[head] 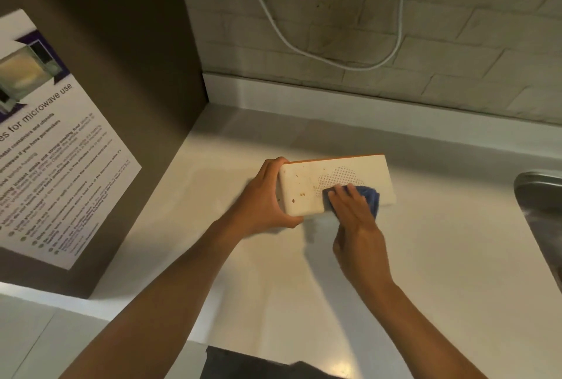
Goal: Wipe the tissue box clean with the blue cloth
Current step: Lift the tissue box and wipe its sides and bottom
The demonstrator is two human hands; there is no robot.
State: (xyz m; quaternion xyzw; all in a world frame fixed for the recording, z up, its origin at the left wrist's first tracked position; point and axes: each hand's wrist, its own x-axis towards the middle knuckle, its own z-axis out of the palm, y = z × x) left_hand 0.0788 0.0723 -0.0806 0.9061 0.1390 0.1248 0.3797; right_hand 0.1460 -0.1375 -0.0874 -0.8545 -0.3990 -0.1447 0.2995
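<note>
A white tissue box [307, 185] with an orange far edge, a dotted cloud print and small brown spots lies tilted on the white counter [273, 272]. My left hand [264, 199] grips its left end, fingers curled over the far edge and thumb under the near corner. My right hand [354, 214] presses the blue cloth [371, 196] against the box's near right part, fingers laid over the cloth. Most of the cloth is hidden under that hand.
A brown panel [137, 104] with a microwave-use notice [51, 150] stands on the left. A steel sink [541, 208] sits at the right edge. A white cable [304, 50] hangs on the brick wall behind the counter.
</note>
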